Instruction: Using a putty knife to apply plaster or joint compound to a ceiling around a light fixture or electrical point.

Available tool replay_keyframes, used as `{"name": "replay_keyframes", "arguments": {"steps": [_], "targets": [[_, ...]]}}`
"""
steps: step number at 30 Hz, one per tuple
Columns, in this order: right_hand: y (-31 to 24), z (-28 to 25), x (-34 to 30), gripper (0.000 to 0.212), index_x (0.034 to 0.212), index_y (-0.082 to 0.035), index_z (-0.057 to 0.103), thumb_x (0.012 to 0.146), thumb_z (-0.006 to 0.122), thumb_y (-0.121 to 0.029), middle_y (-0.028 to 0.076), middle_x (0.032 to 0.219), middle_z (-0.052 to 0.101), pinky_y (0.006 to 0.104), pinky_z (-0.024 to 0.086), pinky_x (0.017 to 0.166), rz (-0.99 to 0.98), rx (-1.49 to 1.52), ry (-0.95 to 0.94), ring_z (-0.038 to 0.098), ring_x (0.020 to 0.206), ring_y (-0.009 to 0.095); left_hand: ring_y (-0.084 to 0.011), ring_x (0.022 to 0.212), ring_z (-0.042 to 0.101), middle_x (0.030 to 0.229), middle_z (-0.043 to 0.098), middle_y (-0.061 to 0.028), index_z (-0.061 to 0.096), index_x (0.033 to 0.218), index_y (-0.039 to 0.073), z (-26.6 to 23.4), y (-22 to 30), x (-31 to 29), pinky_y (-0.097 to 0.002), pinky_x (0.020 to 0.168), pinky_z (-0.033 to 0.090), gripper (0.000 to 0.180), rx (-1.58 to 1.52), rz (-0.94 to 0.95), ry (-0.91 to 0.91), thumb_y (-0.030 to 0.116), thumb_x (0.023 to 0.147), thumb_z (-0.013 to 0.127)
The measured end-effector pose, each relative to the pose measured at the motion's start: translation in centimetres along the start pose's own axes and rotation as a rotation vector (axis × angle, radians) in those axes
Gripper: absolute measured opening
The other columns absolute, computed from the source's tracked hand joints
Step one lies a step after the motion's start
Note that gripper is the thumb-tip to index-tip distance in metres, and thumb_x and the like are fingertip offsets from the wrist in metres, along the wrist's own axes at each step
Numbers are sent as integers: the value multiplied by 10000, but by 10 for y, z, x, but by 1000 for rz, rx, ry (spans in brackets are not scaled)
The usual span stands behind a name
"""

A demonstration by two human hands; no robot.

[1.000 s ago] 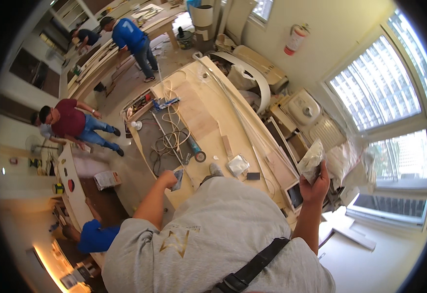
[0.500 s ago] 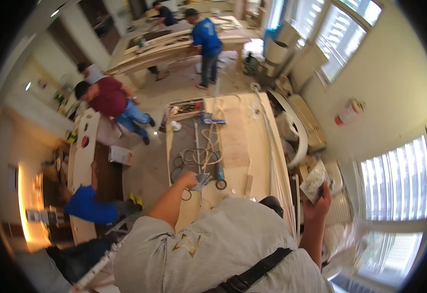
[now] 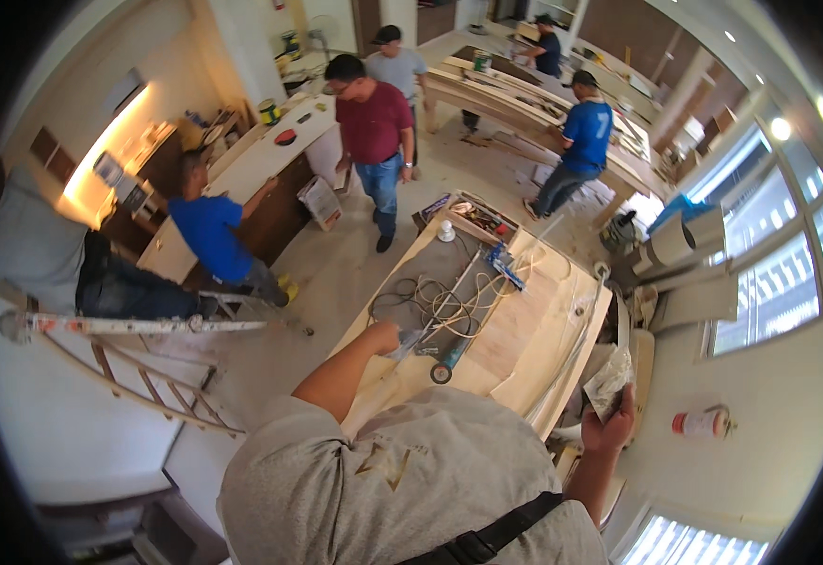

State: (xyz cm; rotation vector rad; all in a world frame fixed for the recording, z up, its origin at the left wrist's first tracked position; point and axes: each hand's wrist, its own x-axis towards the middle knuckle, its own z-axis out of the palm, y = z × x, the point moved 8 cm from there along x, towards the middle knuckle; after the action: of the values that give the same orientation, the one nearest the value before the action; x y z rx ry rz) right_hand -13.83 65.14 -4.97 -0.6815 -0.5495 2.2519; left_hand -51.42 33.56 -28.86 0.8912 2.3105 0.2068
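Note:
My left hand (image 3: 384, 337) is closed over the near-left part of a wooden worktable (image 3: 545, 303), gripping a crumpled greyish piece (image 3: 405, 347) whose material I cannot make out. Beside it lie a teal power tool (image 3: 448, 362) with a round disc end and a tangle of cables (image 3: 430, 306). Held up off the table's right side, my right hand (image 3: 609, 421) has its fingers around a clear plastic packet (image 3: 609, 379); its contents are unclear.
A wooden tray of tools (image 3: 473, 218), a blue tool (image 3: 506, 267) and a white round object (image 3: 445, 232) occupy the table's far end. Several people stand or work beyond; one person in maroon (image 3: 374, 127) is near the table. A ladder (image 3: 148, 325) stands left.
The view has swung to the left, so the ladder and the people there show more fully. Both hands keep hold of their things. The person in maroon now faces more toward the table.

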Motion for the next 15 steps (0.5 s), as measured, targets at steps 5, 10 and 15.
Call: {"name": "replay_keyframes", "arguments": {"steps": [5,10,15], "targets": [[4,24,21,321,1222,-83,569,987,480,-282,43,1139,651,336,546,800,142,-108,-69,643,1011,204,-369,883,666,962,669,-253,692,957,-25,73,-35,-63,-419,787,532,355,35,-169,-83,187,690,591],[6,35,29,296,1185,-93,585,981,493,-286,26,1097,665,329,549,745,230,-152,-45,658,951,189,-371,815,671,887,674,-252,714,884,-16,124,-34,-105,-425,748,534,310,-59,-283,-115,161,670,578],[3,29,40,274,1155,-94,600,970,519,-279,18,1055,677,337,549,708,294,-164,-90,669,902,178,-375,820,669,886,673,-251,715,889,-5,138,-12,-121,-428,749,532,318,-97,-322,-71,167,655,587]]}}
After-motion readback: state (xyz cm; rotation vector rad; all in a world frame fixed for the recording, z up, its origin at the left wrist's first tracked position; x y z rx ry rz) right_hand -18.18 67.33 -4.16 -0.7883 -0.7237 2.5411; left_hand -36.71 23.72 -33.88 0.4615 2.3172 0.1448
